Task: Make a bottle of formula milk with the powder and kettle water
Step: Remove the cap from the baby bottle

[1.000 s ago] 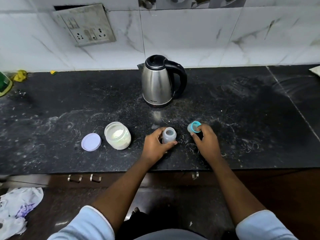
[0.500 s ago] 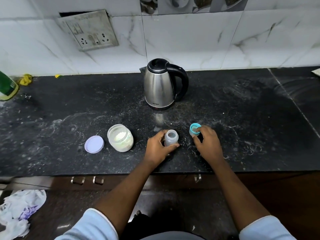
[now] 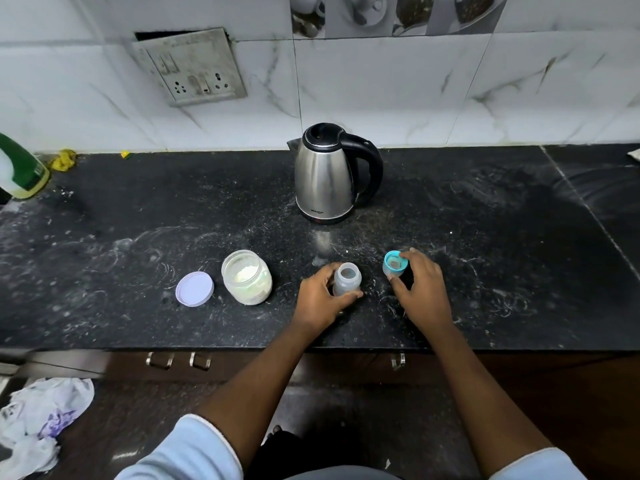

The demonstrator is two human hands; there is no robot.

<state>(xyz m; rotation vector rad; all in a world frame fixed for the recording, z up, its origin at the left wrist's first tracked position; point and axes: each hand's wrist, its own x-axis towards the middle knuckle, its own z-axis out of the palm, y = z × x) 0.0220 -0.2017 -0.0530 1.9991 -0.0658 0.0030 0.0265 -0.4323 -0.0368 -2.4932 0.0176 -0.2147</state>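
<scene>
A small translucent baby bottle (image 3: 347, 279) stands upright and uncapped on the black counter (image 3: 121, 237), with my left hand (image 3: 320, 299) wrapped around its left side. My right hand (image 3: 420, 292) holds the bottle's teal cap (image 3: 394, 265) upside down on the counter, a little right of the bottle. An open glass jar of white powder (image 3: 246, 277) stands left of the bottle, its lilac lid (image 3: 194, 288) lying flat beside it. The steel kettle (image 3: 329, 174) with a black handle stands behind, lid shut.
A green and white bottle (image 3: 20, 168) stands at the far left by the tiled wall, near yellow scraps (image 3: 64, 159). A socket plate (image 3: 190, 67) hangs on the wall. Crumpled white cloth (image 3: 38, 420) lies on the floor at lower left. The counter is dusted with white powder marks.
Both hands keep their hold on the bottle and the cap in about the same places. The view has tilted up slightly, showing more wall.
</scene>
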